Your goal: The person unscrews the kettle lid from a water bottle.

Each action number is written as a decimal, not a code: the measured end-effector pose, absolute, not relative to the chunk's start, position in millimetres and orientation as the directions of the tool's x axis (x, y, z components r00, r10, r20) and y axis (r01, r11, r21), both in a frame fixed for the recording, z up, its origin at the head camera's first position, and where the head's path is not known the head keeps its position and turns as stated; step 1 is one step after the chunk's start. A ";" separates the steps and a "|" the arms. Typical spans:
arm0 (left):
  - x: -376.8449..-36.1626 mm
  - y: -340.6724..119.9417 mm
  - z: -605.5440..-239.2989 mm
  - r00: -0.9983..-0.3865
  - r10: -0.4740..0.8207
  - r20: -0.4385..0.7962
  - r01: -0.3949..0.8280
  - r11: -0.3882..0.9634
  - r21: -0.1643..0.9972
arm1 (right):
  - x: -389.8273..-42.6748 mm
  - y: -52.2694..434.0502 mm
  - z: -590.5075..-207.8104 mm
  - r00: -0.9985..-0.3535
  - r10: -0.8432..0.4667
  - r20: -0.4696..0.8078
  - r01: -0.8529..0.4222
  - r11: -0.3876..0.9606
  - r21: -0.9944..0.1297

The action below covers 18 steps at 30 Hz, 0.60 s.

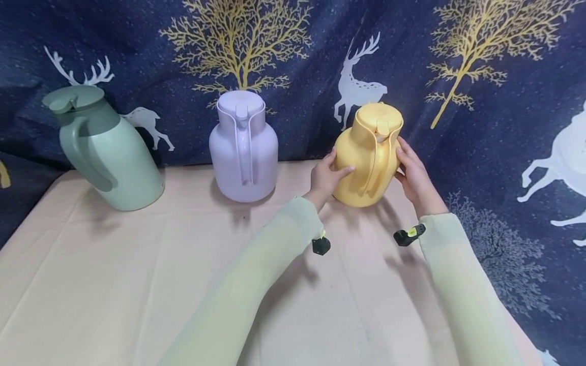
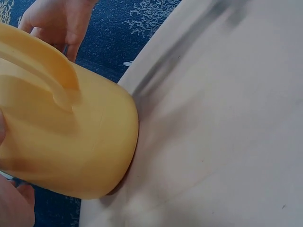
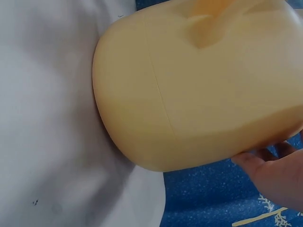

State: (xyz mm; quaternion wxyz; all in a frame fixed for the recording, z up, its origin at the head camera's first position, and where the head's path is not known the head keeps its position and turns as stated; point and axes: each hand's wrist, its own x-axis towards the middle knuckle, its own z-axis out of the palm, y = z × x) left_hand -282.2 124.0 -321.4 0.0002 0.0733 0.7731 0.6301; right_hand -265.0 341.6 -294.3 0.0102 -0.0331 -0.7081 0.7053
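Note:
A yellow thermos jug (image 1: 361, 157) stands at the back right of the table, its handle (image 1: 376, 165) facing me. From its left side my left hand (image 1: 325, 178) grips the body, with the thumb reaching across the front. On the opposite side my right hand (image 1: 415, 178) holds the body, its fingers partly hidden behind the jug. The right wrist view shows the right thumb (image 3: 248, 163) against the jug's side. In the left wrist view the jug's base (image 2: 118, 156) is right at the tablecloth, and the left hand (image 2: 14, 203) shows only at the lower left corner.
A lavender thermos jug (image 1: 244, 147) stands left of the yellow one, near the back edge. Farther left is a taller green thermos jug (image 1: 114, 157). Behind the beige tablecloth (image 1: 114, 284) hangs a dark blue curtain (image 1: 293, 66) with deer and trees.

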 end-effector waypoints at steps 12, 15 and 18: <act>-282.8 120.0 -321.3 -0.984 0.147 0.105 0.131 0.179 0.975 | -259.0 340.3 -294.9 -0.998 0.054 -0.031 0.032 0.033 -0.999; -281.6 119.0 -321.0 -0.983 0.157 0.100 0.130 0.193 0.973 | -257.0 340.0 -294.8 -0.998 0.050 -0.042 0.044 0.035 -0.998; -280.1 118.5 -320.5 -0.981 0.162 0.109 0.145 0.224 0.964 | -254.4 339.8 -295.6 -0.997 0.046 -0.062 0.063 0.036 -0.997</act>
